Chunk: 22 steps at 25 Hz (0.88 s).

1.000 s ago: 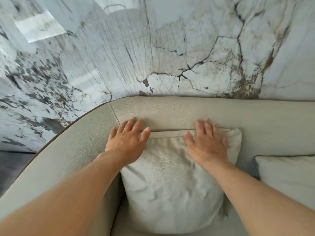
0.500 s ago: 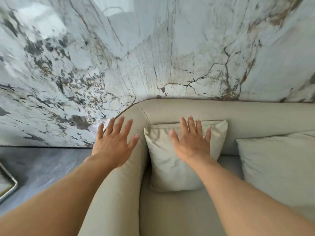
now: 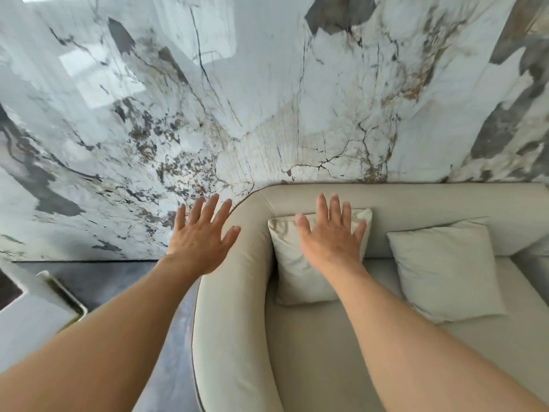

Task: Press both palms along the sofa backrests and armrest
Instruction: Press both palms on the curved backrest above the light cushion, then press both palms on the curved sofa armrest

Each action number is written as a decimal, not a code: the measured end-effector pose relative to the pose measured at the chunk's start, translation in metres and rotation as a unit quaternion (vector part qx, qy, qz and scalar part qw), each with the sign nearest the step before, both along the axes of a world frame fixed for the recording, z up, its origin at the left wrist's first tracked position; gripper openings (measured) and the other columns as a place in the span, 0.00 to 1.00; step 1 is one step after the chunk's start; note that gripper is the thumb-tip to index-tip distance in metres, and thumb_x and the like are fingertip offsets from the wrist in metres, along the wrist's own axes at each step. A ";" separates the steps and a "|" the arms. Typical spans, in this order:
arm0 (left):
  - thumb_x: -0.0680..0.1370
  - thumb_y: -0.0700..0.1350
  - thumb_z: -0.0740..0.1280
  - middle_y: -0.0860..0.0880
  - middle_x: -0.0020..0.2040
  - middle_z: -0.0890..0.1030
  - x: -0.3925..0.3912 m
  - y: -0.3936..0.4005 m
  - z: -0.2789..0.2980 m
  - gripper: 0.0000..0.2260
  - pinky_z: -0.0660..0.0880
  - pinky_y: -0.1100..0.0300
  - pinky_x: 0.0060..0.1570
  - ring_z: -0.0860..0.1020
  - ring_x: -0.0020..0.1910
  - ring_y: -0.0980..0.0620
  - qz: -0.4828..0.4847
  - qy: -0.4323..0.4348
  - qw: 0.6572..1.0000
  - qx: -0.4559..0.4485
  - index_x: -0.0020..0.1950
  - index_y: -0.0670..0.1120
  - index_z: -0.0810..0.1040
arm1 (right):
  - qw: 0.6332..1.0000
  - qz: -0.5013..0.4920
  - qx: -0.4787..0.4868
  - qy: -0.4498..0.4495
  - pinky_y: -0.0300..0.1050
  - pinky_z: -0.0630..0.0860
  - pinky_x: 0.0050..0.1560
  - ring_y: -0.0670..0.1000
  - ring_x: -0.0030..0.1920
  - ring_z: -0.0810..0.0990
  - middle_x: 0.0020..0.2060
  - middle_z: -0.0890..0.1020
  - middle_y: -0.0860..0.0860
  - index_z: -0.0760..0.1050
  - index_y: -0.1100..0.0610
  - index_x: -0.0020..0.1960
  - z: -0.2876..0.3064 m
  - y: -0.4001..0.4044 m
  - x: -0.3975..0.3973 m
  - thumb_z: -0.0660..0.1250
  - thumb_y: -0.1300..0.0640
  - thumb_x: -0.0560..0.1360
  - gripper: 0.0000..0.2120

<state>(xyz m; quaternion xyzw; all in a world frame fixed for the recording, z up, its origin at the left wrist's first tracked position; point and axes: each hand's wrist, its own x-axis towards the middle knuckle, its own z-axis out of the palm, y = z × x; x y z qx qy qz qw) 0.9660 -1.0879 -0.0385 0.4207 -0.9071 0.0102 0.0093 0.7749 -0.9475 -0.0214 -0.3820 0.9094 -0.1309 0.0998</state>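
Observation:
A beige sofa fills the lower right of the head view. Its rounded armrest point(image 3: 234, 307) runs down the middle and its backrest point(image 3: 430, 203) lies along the marble wall. My left hand point(image 3: 200, 237) is spread flat, fingers apart, at the outer upper edge of the armrest, partly over the wall and floor behind. My right hand point(image 3: 331, 236) lies flat with fingers apart over the left cushion point(image 3: 292, 275), fingertips reaching the backrest. Neither hand holds anything.
A second cushion point(image 3: 445, 269) leans on the backrest to the right. The sofa seat point(image 3: 320, 352) spreads below the cushions. A glossy marble wall point(image 3: 267, 99) rises behind. Dark floor point(image 3: 98, 278) and a white low table corner point(image 3: 44, 304) lie at the left.
The view has pulled back and both hands have drawn away from the backrest top. My left hand slid left from the backrest corner to the armrest's outer edge; my right stays over the left cushion.

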 end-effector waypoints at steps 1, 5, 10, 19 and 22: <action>0.74 0.66 0.35 0.51 0.79 0.42 0.006 0.002 0.005 0.32 0.35 0.44 0.73 0.39 0.77 0.48 0.000 0.002 1.000 -0.004 0.77 0.56 0.40 | 1.000 -0.004 0.000 0.006 0.61 0.32 0.71 0.53 0.77 0.37 0.78 0.40 0.50 0.39 0.48 0.78 0.005 0.006 0.002 0.41 0.36 0.78 0.33; 0.75 0.66 0.37 0.51 0.80 0.44 0.013 -0.005 0.014 0.32 0.36 0.44 0.73 0.40 0.77 0.48 -0.016 0.028 0.999 -0.020 0.78 0.56 0.41 | 0.999 -0.029 -0.007 0.018 0.62 0.34 0.71 0.53 0.77 0.38 0.78 0.41 0.50 0.40 0.48 0.78 0.013 0.014 0.008 0.41 0.35 0.77 0.33; 0.77 0.64 0.40 0.50 0.80 0.46 -0.007 -0.062 0.000 0.30 0.37 0.45 0.73 0.42 0.77 0.47 -0.088 0.061 0.994 -0.021 0.78 0.55 0.43 | 0.995 -0.091 0.017 0.025 0.61 0.33 0.71 0.52 0.77 0.37 0.78 0.41 0.49 0.40 0.48 0.78 -0.002 -0.021 0.015 0.41 0.35 0.77 0.33; 0.75 0.65 0.36 0.48 0.80 0.50 -0.047 -0.193 -0.031 0.34 0.41 0.45 0.74 0.46 0.78 0.46 -0.283 0.053 0.958 0.004 0.78 0.52 0.47 | 0.962 -0.267 0.047 0.031 0.62 0.33 0.72 0.52 0.77 0.38 0.79 0.43 0.49 0.41 0.47 0.78 -0.018 -0.111 0.052 0.41 0.35 0.77 0.33; 0.75 0.65 0.36 0.48 0.80 0.49 -0.061 -0.198 -0.027 0.33 0.41 0.46 0.74 0.46 0.78 0.46 -0.336 0.068 0.939 0.016 0.78 0.52 0.47 | 0.941 -0.332 0.051 0.032 0.62 0.33 0.72 0.52 0.77 0.37 0.78 0.42 0.49 0.39 0.46 0.78 -0.013 -0.108 0.068 0.41 0.35 0.77 0.33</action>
